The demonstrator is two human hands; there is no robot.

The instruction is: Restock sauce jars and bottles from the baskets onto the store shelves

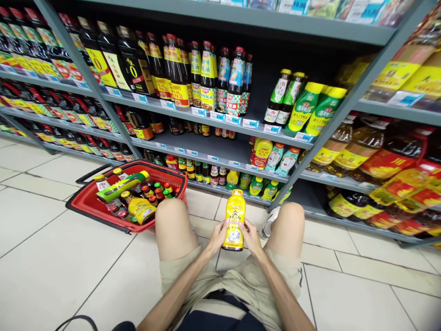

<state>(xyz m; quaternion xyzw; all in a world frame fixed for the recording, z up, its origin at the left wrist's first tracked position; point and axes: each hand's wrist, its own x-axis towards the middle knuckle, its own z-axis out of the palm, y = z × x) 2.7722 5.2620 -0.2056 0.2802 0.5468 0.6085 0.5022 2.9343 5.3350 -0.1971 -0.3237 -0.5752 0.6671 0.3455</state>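
Observation:
A yellow squeeze bottle of oyster sauce (235,216) is upright between my knees, its printed label facing me. My left hand (218,233) grips its left side, and my right hand (251,236) grips the right side. To the left of my knee, a red shopping basket (179,181) rests on the floor. Inside it lie a similar yellow bottle (142,209), a green squeeze bottle (120,187) on its side, and several small bottles with red and green caps.
Grey shelves (206,148) run across in front of me, holding several dark sauce bottles (206,76) and green squeeze bottles (305,108). Large oil jugs (361,147) stand on the right shelves. The basket's black handle (93,174) leans toward the left. Pale tiles (55,239) cover the floor.

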